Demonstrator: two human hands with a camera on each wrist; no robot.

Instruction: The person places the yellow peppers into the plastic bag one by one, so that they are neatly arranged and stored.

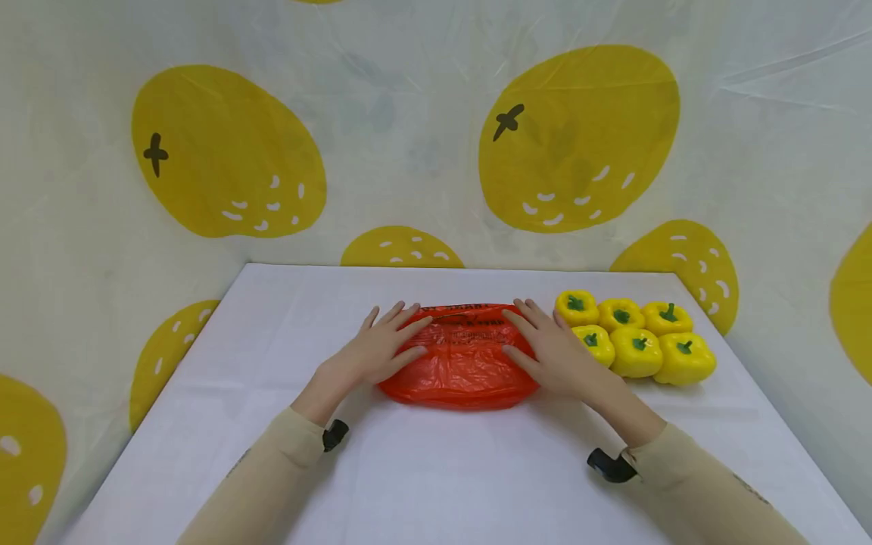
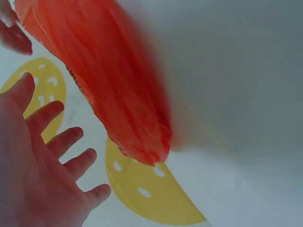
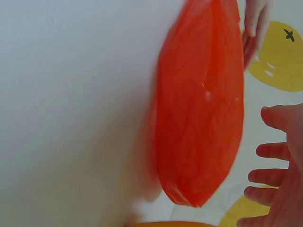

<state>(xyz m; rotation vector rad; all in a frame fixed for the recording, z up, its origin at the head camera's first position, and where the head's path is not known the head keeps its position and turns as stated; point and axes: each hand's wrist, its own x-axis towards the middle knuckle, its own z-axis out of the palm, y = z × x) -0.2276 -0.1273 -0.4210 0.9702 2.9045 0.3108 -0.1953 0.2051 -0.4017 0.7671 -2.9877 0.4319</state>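
A red plastic bag (image 1: 458, 375) with dark printing near its far edge lies on the white table. Over its left side is my left hand (image 1: 375, 350), fingers straight and spread. My right hand (image 1: 557, 354) is spread in the same way over the right side. Both wrist views show the bag (image 2: 111, 80) with a rounded, thick body and a gap between it and the fingers of the left hand (image 2: 42, 165) and right hand (image 3: 284, 175). Neither hand grips anything. What the bag contains is hidden.
Several yellow bell peppers (image 1: 636, 352) with green stems stand in two rows at the right, close beyond my right hand. Behind the table (image 1: 436, 477) hangs a pale cloth (image 1: 409, 151) printed with large yellow fruit.
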